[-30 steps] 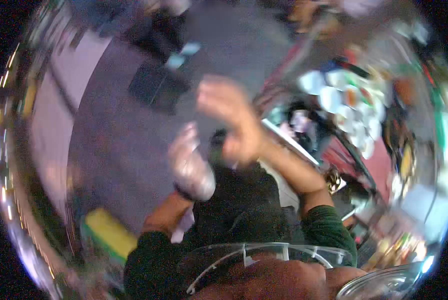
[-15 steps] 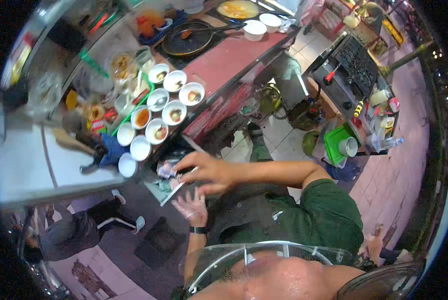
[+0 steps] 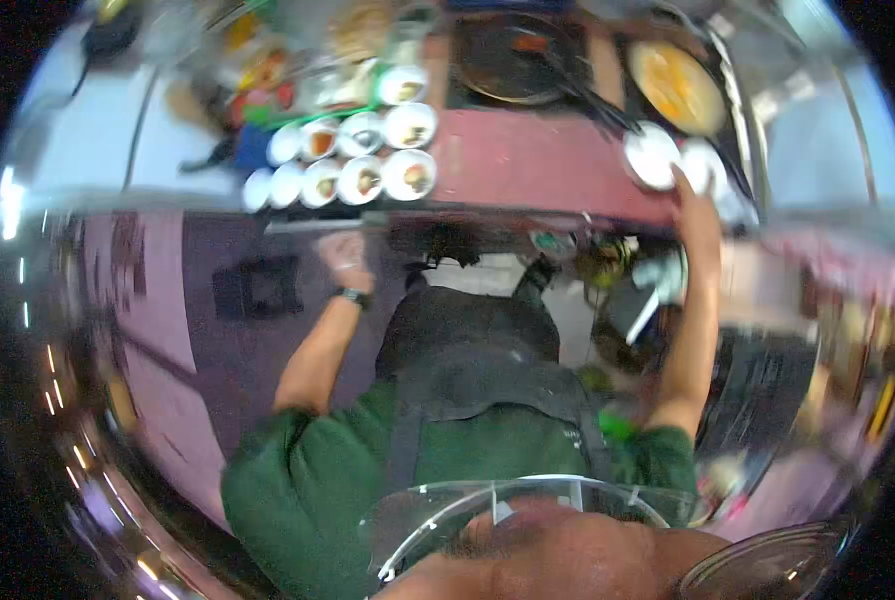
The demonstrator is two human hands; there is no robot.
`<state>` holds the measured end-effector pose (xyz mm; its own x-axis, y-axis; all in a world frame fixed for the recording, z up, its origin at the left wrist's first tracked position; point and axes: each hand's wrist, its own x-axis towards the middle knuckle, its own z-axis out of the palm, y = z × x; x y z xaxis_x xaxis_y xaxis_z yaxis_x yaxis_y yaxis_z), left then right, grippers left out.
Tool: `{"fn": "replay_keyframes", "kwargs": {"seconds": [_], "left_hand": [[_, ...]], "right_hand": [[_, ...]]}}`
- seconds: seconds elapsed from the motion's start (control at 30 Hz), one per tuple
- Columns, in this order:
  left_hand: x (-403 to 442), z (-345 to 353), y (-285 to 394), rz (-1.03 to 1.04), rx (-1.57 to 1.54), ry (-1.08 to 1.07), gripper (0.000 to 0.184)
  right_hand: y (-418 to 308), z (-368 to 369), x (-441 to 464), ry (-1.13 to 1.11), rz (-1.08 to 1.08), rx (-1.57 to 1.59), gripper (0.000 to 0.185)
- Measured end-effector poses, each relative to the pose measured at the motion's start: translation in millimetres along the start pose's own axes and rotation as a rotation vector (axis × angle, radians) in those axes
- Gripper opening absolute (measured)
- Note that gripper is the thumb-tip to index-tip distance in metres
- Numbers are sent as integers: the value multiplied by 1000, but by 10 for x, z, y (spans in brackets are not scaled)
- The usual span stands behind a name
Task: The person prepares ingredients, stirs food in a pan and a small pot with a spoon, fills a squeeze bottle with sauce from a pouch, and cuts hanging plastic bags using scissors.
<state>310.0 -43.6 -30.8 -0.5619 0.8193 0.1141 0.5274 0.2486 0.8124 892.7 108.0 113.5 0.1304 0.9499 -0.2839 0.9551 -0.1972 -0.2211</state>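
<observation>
My right hand reaches up at the right end of the counter, its fingertips at two white bowls: a left bowl and a right bowl. Blur hides whether the fingers grip a rim. Low at the counter's front edge is my left hand, beside a thin grey drawer edge. A dark band circles that wrist; the fingers are smeared by motion. Two rows of small white cups stand on the counter's left part, several with food or sauce inside.
A dark frying pan sits behind the reddish counter top. To its right is a round pan with yellow food. Packets and containers crowd the back left. A black griddle stands at my right side.
The view has turned to face the counter. My right hand has left the drawer with its papers and moved to the white bowls. My left hand is now at the drawer's edge.
</observation>
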Motion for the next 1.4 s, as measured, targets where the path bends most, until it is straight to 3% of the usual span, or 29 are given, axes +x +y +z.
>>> {"fn": "replay_keyframes", "kwargs": {"seconds": [0.07,0.1,0.17,0.23,0.27,0.33,0.37,0.43,0.47,0.57,0.63,0.7,0.77,0.8,0.83,0.87,0.9,1.0,1.1,1.23,1.3,1.33,1.37,1.4], "left_hand": [[-402,425,695,612,374,-232,12],[-525,611,1224,623,-175,-524,38],[-475,809,2194,584,-62,-1055,66],[-588,1112,2487,566,-9,-1090,65],[-586,1256,2621,582,55,-1167,65],[-888,1569,2212,890,-129,-1329,64],[-1101,1763,1754,1165,-388,-1403,63],[-832,1349,1621,417,-534,-1731,59],[-549,1074,1624,111,-522,-1713,58],[-10,665,1215,256,-544,-1498,56],[183,362,1129,133,-535,-1494,53],[362,103,998,179,-490,-1418,48],[394,-40,727,188,-596,-1221,46],[431,-149,648,183,-596,-1223,46],[457,-255,579,82,-673,-1181,46],[490,-348,533,-19,-748,-1138,45],[527,-417,509,-25,-748,-1147,45],[629,-567,582,-105,-737,-1128,43],[812,-608,708,-61,-872,-1106,43],[1194,-387,849,-156,-1212,-912,63],[1399,-358,1292,-407,-1786,-787,79],[1506,-349,1458,-528,-1905,-868,87],[1570,-312,1608,-658,-2023,-945,95],[1544,-231,1797,-683,-2117,-1018,100]], "right_hand": [[-167,-104,-214,282,-147,-50,66],[-287,-88,-284,476,-258,-50,55],[-669,-45,-344,474,-488,58,39],[-1270,-196,-294,-41,-687,385,26],[-1550,-206,-200,-61,-840,397,24],[-2188,-106,79,-85,-1107,415,24],[-2566,-98,256,-107,-1214,431,24],[-3373,-117,500,-208,-1237,414,25],[-3807,-36,664,-176,-1296,426,28],[-5161,228,1042,-165,-1339,420,41],[-5994,323,1205,-40,-1278,398,40],[-6697,528,1534,34,-1233,352,41],[-7186,751,1839,99,-1185,315,43],[-7359,861,1967,128,-1135,213,43],[-7504,1003,2127,155,-1080,114,43],[-7601,1228,2418,137,-1158,133,38],[-7676,1333,2537,133,-1149,135,38],[-7646,1339,2573,177,-1064,60,31],[-7298,689,1852,360,-976,222,27],[-6505,86,1137,447,-915,306,18],[-5996,-208,852,450,-1061,296,19],[-5723,-361,805,293,-1127,279,18],[-5434,-466,761,282,-1115,278,18],[-5133,-555,718,161,-1238,310,19]]}}
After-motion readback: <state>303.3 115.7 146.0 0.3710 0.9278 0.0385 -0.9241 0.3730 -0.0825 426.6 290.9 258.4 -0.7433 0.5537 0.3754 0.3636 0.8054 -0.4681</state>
